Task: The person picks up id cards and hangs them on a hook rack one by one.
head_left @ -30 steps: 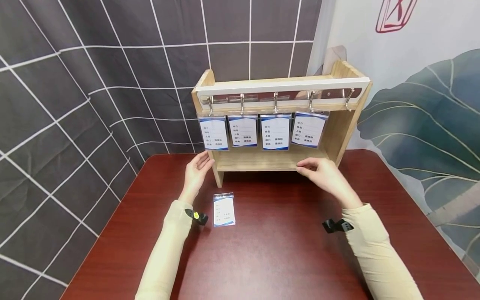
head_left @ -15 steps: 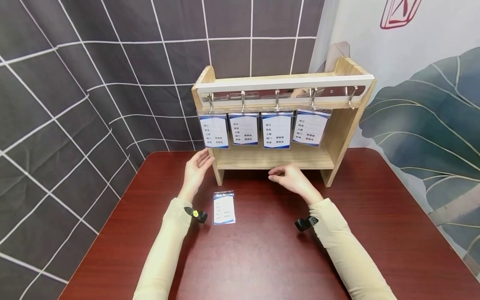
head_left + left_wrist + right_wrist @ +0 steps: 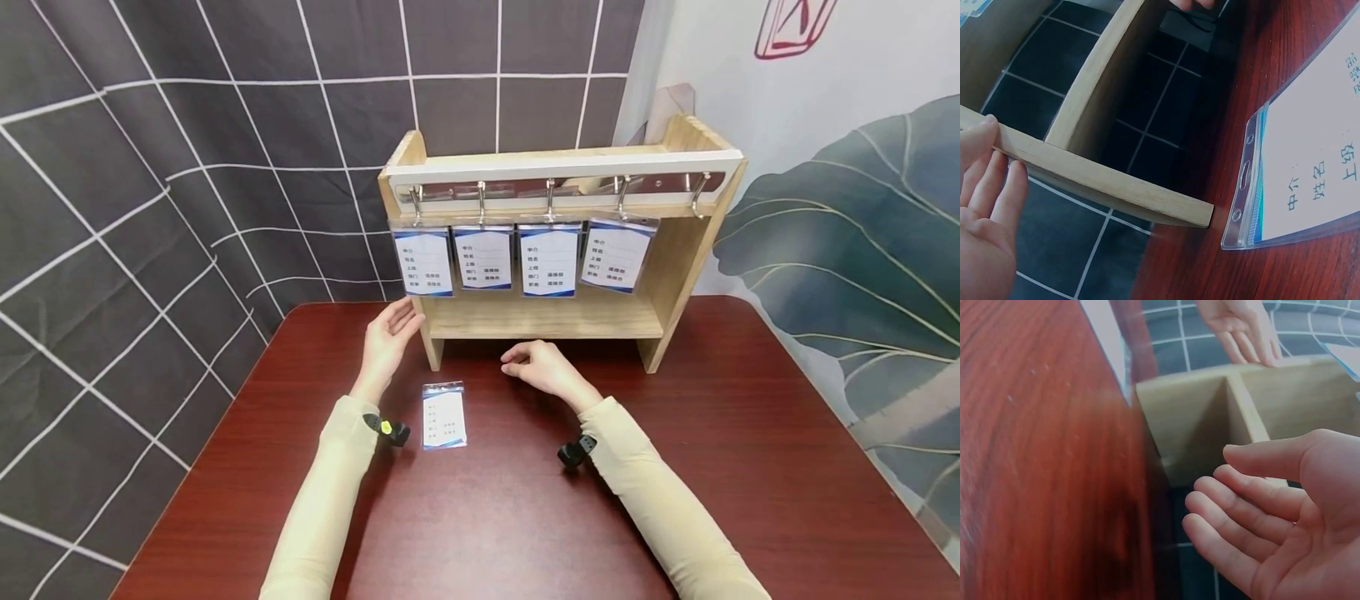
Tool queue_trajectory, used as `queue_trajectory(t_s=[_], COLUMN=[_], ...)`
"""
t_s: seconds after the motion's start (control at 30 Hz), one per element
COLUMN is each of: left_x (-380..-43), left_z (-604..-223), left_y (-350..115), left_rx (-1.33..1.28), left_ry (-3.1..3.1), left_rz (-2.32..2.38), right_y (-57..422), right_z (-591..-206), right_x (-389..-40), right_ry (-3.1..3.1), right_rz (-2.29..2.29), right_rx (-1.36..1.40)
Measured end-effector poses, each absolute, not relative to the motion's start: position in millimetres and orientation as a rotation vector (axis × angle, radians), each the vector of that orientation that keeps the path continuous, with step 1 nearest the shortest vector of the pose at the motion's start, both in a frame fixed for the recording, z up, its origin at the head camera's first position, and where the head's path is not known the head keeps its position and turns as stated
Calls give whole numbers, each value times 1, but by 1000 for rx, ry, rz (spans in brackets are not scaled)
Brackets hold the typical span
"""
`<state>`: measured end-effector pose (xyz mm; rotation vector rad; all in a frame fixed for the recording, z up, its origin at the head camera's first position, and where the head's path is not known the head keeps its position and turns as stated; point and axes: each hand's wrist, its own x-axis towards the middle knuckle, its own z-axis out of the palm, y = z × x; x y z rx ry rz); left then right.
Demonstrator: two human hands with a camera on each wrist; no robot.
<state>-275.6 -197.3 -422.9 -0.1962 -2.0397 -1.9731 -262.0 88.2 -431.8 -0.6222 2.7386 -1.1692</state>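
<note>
A small wooden rack (image 3: pixel 543 318) stands on the table, with a row of metal hooks along its front rail. My left hand (image 3: pixel 384 343) holds the rack's left side board, thumb on one face and fingers on the other in the left wrist view. On the table beside that wrist lies a badge in a clear plastic sleeve (image 3: pixel 444 419), white with blue trim. My right hand (image 3: pixel 547 367) hovers in front of the lower shelf, fingers loosely bent and nothing between them in the right wrist view. Several similar badges (image 3: pixel 549 260) hang from the hooks; the fourth tilts slightly.
The rightmost hook (image 3: pixel 699 196) carries no badge. A dark gridded curtain (image 3: pixel 187 275) covers the back and left, and a wall with a painted leaf (image 3: pixel 862 225) rises at the right. The reddish-brown table (image 3: pixel 480 525) extends in front of the rack.
My right hand has moved left, from near the rack's right side to its front middle. The left hand stays on the left board; the badges keep their places.
</note>
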Motion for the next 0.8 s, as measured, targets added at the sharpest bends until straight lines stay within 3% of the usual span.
queue_trajectory(t_s=[0.4,0.8], left_x=[-263,-275], left_z=[-413,-422], left_y=[-201,-198], left_rx=[-126,-178], left_ry=[-2078,-2065], left_rz=[-2025,-1965], right_y=[50,29], right_z=[-449,-451], right_x=[-267,-278], right_ry=[2652,2627], right_rz=[-1089,-925], right_rx=[-684,-696])
